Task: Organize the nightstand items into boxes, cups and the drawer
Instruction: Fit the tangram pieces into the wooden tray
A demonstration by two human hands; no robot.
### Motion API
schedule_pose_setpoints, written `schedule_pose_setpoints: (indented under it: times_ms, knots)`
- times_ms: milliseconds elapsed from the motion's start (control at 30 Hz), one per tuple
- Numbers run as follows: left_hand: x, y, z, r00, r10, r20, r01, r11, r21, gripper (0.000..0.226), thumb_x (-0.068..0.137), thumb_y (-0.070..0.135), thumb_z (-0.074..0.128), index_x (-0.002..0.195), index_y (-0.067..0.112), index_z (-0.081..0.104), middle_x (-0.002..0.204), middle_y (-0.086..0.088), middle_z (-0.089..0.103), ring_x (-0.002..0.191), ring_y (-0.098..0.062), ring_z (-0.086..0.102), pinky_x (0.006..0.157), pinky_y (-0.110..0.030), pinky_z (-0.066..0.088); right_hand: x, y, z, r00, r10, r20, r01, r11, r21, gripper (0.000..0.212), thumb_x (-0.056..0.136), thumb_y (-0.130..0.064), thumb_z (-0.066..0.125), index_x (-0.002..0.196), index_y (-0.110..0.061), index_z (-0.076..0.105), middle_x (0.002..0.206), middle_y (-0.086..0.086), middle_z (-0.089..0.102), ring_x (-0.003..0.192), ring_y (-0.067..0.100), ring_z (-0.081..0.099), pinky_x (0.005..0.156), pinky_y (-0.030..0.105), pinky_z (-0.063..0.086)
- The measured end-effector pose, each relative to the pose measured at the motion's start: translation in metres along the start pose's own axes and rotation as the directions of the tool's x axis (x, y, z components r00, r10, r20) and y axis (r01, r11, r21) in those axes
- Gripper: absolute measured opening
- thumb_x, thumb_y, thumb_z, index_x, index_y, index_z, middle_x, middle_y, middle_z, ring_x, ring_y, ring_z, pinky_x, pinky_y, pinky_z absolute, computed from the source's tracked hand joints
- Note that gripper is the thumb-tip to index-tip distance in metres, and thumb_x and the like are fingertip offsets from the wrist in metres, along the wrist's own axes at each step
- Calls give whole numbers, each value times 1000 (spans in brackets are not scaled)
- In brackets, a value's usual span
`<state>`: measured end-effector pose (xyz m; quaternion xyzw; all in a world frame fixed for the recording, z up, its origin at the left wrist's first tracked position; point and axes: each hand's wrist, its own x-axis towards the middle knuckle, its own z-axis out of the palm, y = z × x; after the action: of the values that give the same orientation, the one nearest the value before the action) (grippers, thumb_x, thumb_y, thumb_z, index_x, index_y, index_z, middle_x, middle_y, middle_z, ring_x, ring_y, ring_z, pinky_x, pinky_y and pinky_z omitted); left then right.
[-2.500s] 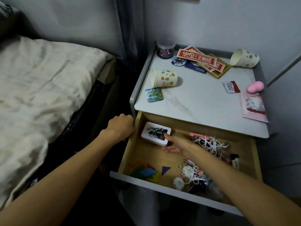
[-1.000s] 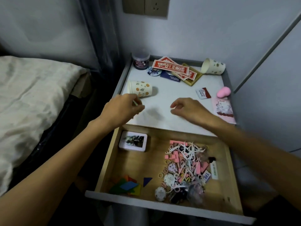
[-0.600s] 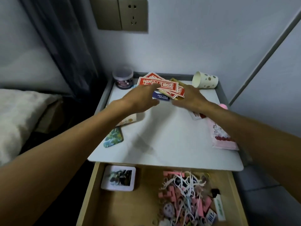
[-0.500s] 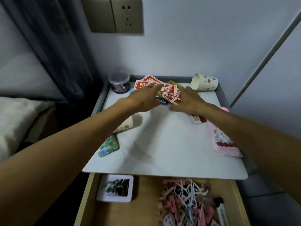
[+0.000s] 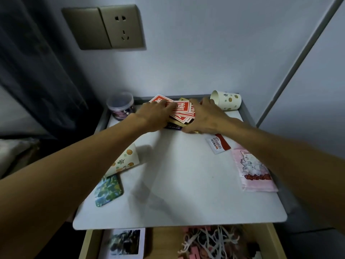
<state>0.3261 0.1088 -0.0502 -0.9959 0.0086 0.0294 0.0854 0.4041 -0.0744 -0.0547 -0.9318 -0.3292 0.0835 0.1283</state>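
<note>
Both of a person's bare arms reach across the white nightstand top [image 5: 177,184] to a fanned pile of red cards [image 5: 182,111] at its back edge. The left hand [image 5: 155,114] lies on the pile's left side with its fingers stretched out flat over the cards. The right hand [image 5: 203,116] covers the pile's right side, its fingers bent over the edge. Whether it grips the cards cannot be told.

The cards rest on a tan wooden tray [image 5: 183,99], and a dark blue card [image 5: 172,127] peeps out just in front of the pile.

Just left of the pile stands a clear lidded jar [image 5: 121,105]. Just right of it a spotted paper cup [image 5: 226,100] lies on its side. Nearer the camera than the pile and to its left, an orange-printed paper cup [image 5: 125,161] lies tipped over, partly hidden by the left forearm, with a green patterned tile [image 5: 108,190] beside it. In front of the pile to the right lie a red-and-white packet [image 5: 218,145] and a pink packet [image 5: 254,171] with a cat drawing.

Well in front of the pile, the wooden drawer [image 5: 268,238] stands open, holding a white photo box [image 5: 124,242] and a tangle of white and pink pieces [image 5: 211,242]. A wall socket [image 5: 104,27] sits high behind the pile.
</note>
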Motion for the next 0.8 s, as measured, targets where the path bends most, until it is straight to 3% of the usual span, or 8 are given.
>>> schedule_pose_setpoints:
  times_ms: [133,300,367,433,500,633,800]
  knots:
    - [-9,1,-12,981,90,-173,-65,987,147,68,95,27,62,153,20,27,146,-11,49,117,-34,59,93,-45,48,-19,-4,-6,996,-33,-88,32,999,-9,102,63,-69,73,146,-35,25,126,13,42,120,30,43,97,42,43]
    - [-37,15,-21,931,167,-325,-93,969,231,56,98,28,59,149,21,39,134,-5,63,101,-30,68,69,-36,47,-53,-6,-16,997,-42,-62,43,999,9,97,67,-69,70,148,-37,26,129,11,39,122,27,40,99,40,42]
    - [-49,21,-25,918,197,-345,-126,968,218,48,91,25,68,136,17,54,118,-5,71,84,-29,71,56,-31,38,-68,-6,-19,997,-57,-48,59,998,24,96,70,-68,70,150,-39,24,129,10,38,122,26,38,98,38,41]
    - [-62,28,-36,922,203,-330,-129,964,233,36,78,21,82,111,14,68,88,-6,76,60,-28,68,49,-25,26,-84,-5,-25,996,-71,-56,73,997,35,97,69,-68,69,150,-42,22,127,8,38,121,24,37,93,35,39]
    - [-71,33,-42,913,184,-364,-104,968,228,30,68,20,88,91,15,70,67,-6,71,47,-28,62,47,-22,22,-98,-3,-32,996,-81,-36,82,996,19,98,70,-68,70,150,-43,19,128,8,37,121,24,37,90,33,37]
    - [-86,41,-46,909,150,-389,-71,975,209,22,66,15,87,78,20,69,55,-5,63,45,-28,59,47,-23,22,-117,5,-35,999,-26,37,28,997,-67,104,67,-68,72,149,-38,16,132,10,35,124,27,36,94,40,41]
    - [-110,52,-31,913,118,-389,-52,983,178,27,59,8,83,76,25,72,58,0,65,49,-27,61,45,-26,26,-125,27,-38,992,102,80,-97,993,-60,101,59,-72,72,143,-35,30,137,13,35,131,35,33,104,48,39]
